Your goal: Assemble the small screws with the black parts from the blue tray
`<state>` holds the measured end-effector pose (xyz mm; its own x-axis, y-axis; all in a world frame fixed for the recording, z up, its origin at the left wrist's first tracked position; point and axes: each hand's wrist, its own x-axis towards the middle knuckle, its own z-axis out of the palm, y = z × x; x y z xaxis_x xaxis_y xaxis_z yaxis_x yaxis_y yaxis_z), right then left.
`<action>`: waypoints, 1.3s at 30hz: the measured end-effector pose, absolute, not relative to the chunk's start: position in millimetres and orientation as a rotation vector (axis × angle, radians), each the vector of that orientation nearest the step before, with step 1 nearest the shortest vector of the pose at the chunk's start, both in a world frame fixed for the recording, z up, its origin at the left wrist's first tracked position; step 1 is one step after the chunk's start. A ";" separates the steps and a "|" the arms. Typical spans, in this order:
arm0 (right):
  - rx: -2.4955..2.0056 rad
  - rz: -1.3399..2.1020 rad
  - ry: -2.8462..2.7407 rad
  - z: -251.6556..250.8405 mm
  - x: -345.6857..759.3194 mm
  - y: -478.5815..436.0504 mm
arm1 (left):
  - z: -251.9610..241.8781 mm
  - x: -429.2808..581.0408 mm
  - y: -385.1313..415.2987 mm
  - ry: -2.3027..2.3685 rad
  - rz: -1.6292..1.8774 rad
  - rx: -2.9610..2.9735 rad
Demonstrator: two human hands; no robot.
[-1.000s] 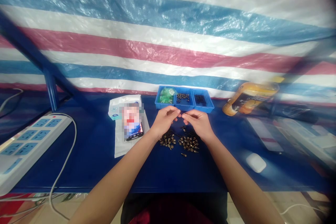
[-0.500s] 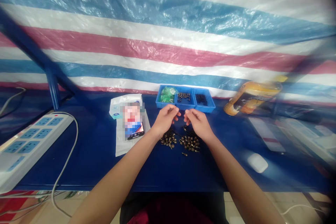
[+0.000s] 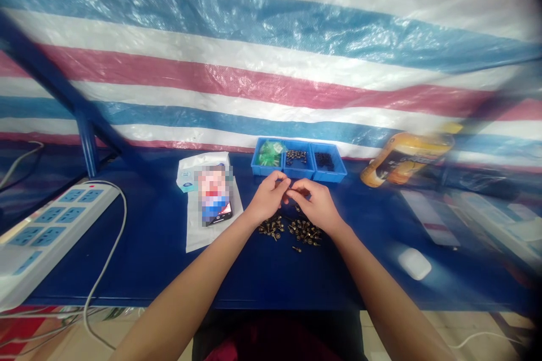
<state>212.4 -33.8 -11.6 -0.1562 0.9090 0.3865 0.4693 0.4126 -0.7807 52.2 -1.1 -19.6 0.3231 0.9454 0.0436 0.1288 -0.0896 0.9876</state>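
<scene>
My left hand (image 3: 271, 194) and my right hand (image 3: 312, 198) meet fingertip to fingertip above the blue tabletop. Both are closed in a pinch; whatever lies between the fingers is too small and hidden to name. Just below the hands are two heaps of small brassy screw-like parts, a left heap (image 3: 271, 227) and a right heap (image 3: 305, 231), partly covered by the hands. One loose screw-like part (image 3: 297, 249) lies nearer me. Behind the hands stands a blue three-compartment tray (image 3: 300, 173) with a green bag (image 3: 271, 153), small metal parts (image 3: 296, 156) and black parts (image 3: 324, 161).
A phone (image 3: 218, 214) rests on a white packet (image 3: 195, 237) at left. Further left are a power strip (image 3: 51, 225) and its cable. On the right lie a drink bottle (image 3: 406, 158), a white case (image 3: 415, 263) and a flat pale box (image 3: 429, 219). Striped sheeting (image 3: 271, 79) hangs behind.
My hands have come together: the right hand moved left until its fingertips met those of the left. The heaps and the tray look the same.
</scene>
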 end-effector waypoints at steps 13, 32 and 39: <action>-1.219 0.498 -1.820 -15.8 212.7 -33.0 | -10.2 51.3 -8.5 1.146 1.065 1.908; -1.268 0.810 -0.974 -20.0 231.6 -16.7 | -11.0 47.6 -1.4 1.280 1.209 1.773; -1.257 0.919 -1.348 -14.7 226.1 -21.5 | -10.0 49.3 -4.0 1.173 1.152 1.849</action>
